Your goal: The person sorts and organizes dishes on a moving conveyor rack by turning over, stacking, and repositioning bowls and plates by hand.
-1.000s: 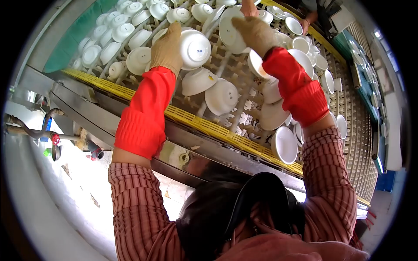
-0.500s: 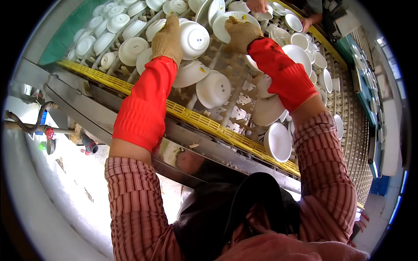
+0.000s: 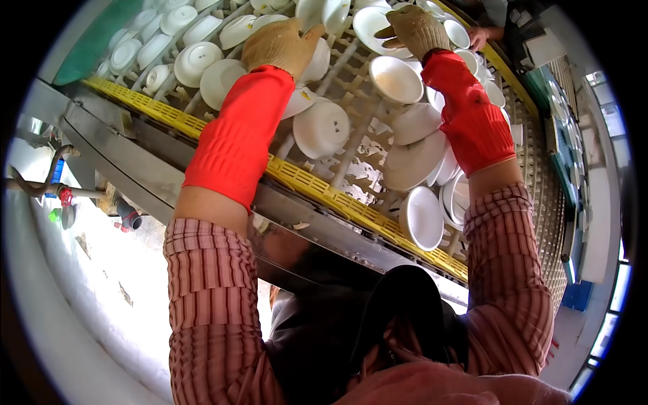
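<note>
My left hand (image 3: 282,47), in a tan glove with a red cuff, is over the conveyor, its thumb stretched out to the right. Beneath it a white bowl (image 3: 317,62) is partly covered; I see no firm grip on it. My right hand (image 3: 415,30), gloved alike, has its fingers apart beside a white plate (image 3: 368,28); whether they touch its edge is unclear. Below that hand lies a white bowl (image 3: 396,79) with its hollow side up. An upturned bowl (image 3: 321,128) with a small mark on its base rests nearer me.
The conveyor's yellow side strip (image 3: 317,192) runs in front of me. Several white dishes lean in rows at the left, such as a dish (image 3: 197,62). A bowl (image 3: 422,217) stands tilted near the strip. Another person's hand (image 3: 478,37) is at the far right side.
Both hands have shifted to the right; my left hand has turned, its thumb now pointing right. The bowl by it is more covered. A hollow-side-up bowl now shows below my right hand.
</note>
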The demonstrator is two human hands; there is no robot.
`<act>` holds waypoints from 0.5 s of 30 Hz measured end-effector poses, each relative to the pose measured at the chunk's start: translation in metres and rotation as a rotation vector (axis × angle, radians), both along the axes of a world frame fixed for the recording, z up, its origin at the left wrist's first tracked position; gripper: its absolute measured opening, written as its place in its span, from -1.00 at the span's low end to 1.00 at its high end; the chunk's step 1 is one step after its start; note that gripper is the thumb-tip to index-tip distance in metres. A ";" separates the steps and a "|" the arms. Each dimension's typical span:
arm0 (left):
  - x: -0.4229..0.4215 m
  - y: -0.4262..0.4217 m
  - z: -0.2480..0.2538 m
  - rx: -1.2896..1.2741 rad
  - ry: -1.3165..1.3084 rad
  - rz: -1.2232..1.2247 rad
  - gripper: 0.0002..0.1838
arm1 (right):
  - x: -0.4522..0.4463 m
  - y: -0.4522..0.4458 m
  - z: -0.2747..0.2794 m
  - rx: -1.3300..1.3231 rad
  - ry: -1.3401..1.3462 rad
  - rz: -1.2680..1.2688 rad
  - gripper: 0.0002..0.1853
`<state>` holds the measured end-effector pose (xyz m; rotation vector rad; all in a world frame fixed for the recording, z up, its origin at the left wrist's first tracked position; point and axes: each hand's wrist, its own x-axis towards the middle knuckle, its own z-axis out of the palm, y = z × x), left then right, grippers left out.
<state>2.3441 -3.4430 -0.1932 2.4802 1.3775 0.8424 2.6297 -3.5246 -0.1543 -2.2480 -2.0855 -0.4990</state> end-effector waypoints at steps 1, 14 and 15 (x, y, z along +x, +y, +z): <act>0.000 -0.001 0.001 0.048 0.057 0.010 -0.33 | 0.007 0.001 0.002 0.001 0.086 -0.002 -0.56; 0.002 0.008 -0.004 -0.439 -0.252 -0.119 -0.28 | -0.004 0.039 -0.066 0.178 -0.117 -0.270 -0.27; 0.005 0.027 -0.019 -0.220 -0.209 -0.197 -0.33 | -0.004 0.039 -0.064 0.160 -0.112 -0.284 -0.29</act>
